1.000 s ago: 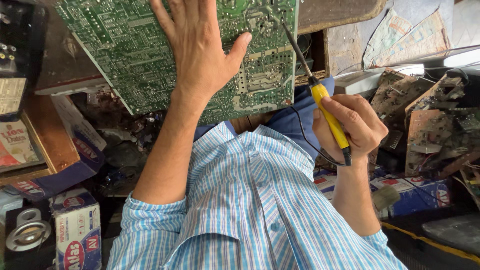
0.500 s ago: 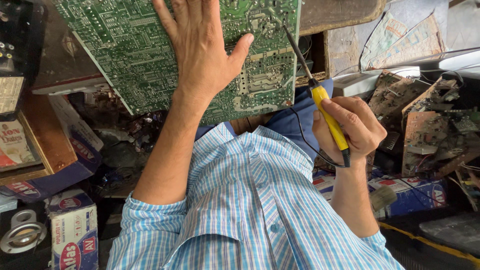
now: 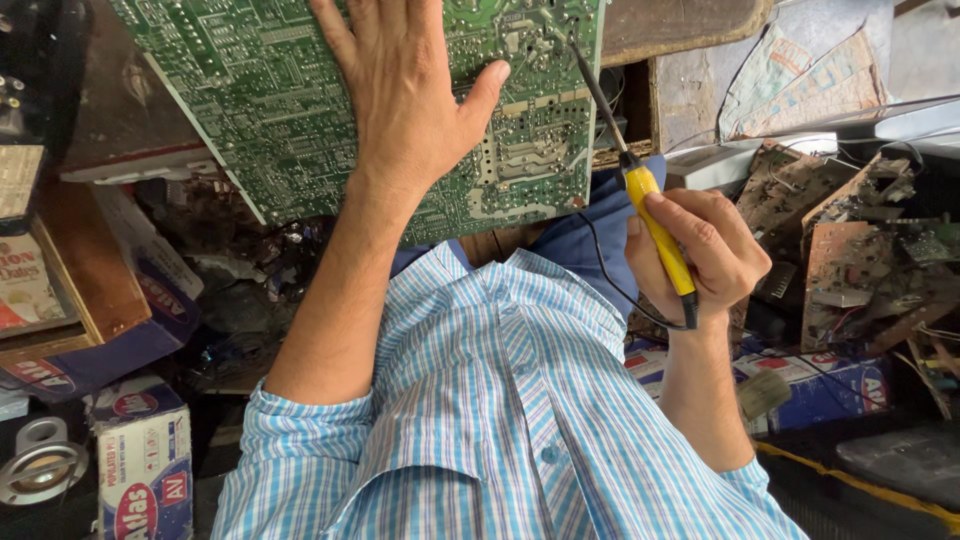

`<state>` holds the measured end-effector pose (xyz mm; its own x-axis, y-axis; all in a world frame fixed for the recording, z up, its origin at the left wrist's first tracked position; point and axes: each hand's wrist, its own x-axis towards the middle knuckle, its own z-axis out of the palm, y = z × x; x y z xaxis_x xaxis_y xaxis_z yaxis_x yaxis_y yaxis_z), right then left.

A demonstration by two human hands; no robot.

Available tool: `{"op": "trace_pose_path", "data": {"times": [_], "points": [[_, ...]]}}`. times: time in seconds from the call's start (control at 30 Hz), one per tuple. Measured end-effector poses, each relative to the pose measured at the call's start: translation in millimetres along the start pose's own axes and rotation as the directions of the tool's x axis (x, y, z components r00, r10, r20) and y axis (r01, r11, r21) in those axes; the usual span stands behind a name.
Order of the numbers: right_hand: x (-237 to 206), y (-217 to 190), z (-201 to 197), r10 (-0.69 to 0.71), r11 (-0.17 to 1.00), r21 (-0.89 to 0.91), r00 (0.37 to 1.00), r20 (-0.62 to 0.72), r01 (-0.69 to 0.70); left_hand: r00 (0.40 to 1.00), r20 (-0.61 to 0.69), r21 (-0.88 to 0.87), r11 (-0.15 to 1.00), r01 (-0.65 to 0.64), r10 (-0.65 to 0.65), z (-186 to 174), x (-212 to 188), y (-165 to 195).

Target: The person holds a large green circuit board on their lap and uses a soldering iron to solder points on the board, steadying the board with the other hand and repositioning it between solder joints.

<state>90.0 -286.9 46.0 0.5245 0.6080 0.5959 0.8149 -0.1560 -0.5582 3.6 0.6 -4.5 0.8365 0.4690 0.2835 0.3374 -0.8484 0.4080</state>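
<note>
Green circuit board (image 3: 250,90) under left hand (image 3: 405,90), yellow soldering iron (image 3: 655,225) in right hand (image 3: 705,255)

Left hand (image 3: 405,95) spread flat, palm down, on large green printed circuit board (image 3: 250,110) with silver solder tracks, thumb pointing toward right edge of board. Right hand (image 3: 700,255) wrapped around yellow-handled soldering iron (image 3: 655,225), dark metal tip angled up and touching board near its right edge, thin black cord (image 3: 610,280) trailing from handle end across blue trousers. Blue-and-white striped shirt (image 3: 500,430) filling lower middle, brown scrap circuit boards (image 3: 850,250) piled at right, cardboard boxes (image 3: 140,470) stacked at left.
</note>
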Motion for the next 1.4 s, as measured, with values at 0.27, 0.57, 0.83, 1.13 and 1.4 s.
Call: {"op": "trace_pose_path", "data": {"times": [0.27, 0.57, 0.83, 1.13, 1.4], "points": [[-0.4, 1.0, 0.5, -0.010, 1.000, 0.024, 1.000, -0.002, 0.010, 0.999, -0.030, -0.053, 0.999, -0.015, 0.014, -3.5, -1.0, 2.1], [-1.1, -1.3, 1.4, 0.013, 1.000, 0.017, 1.000, -0.002, -0.013, 1.000, -0.003, -0.064, 0.998, 0.000, 0.000, -9.2, 0.0, 5.6], [-0.7, -2.2, -0.6, 0.015, 1.000, 0.000, 1.000, 0.019, -0.015, 1.000, -0.007, -0.069, 0.998, 0.002, -0.002, -8.6, 0.0, 5.6], [-0.5, -2.8, -6.2, 0.004, 1.000, -0.005, 1.000, 0.004, -0.004, 1.000, -0.005, -0.036, 0.999, 0.003, -0.003, -2.1, -0.6, 2.6], [-0.6, -4.5, -2.2, 0.022, 1.000, 0.002, 1.000, 0.016, -0.022, 1.000, -0.014, -0.055, 0.999, 0.001, -0.002, -4.1, -1.0, 4.6]]}}
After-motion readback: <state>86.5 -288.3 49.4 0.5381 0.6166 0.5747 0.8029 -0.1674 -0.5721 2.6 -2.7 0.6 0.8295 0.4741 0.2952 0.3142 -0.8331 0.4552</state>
